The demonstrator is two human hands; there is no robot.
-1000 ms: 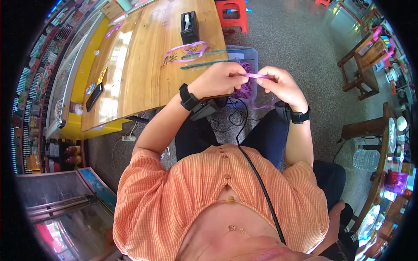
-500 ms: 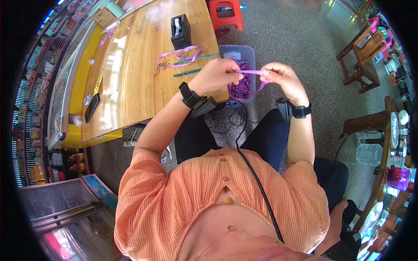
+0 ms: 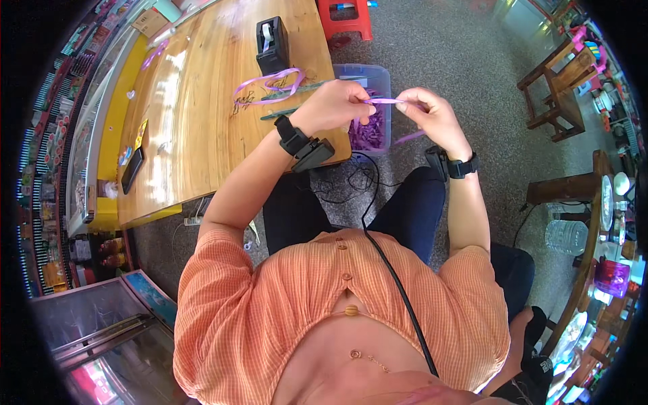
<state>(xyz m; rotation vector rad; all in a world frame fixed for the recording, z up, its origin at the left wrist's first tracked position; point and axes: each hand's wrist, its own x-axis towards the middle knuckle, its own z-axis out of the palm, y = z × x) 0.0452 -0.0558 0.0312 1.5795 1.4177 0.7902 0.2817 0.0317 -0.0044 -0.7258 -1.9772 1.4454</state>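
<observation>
A purple ribbon [image 3: 386, 101] is stretched short and nearly level between my two hands. My left hand [image 3: 335, 106] pinches one end of the span, at the right edge of the table. With thumb and fingers my right hand [image 3: 434, 117] grips the other end, and a loose tail hangs below it. Under the ribbon stands a clear plastic bin [image 3: 386, 128] holding many small purple pieces. More purple ribbon lies looped on the table beside thin dark wires [image 3: 244, 101] and green strips [image 3: 278, 113], partly hidden by my left hand.
The wooden table [image 3: 202, 135] carries a black tape dispenser [image 3: 273, 57] and a phone [image 3: 133, 170]. A red stool [image 3: 347, 25] stands beyond, wooden chairs [image 3: 550, 94] at right. A black cable [image 3: 391, 270] runs down my front.
My right hand has turned slightly, and the ribbon's loose tail now swings out lower and flatter. Both hands still hold the ribbon. The whole view has shifted a little.
</observation>
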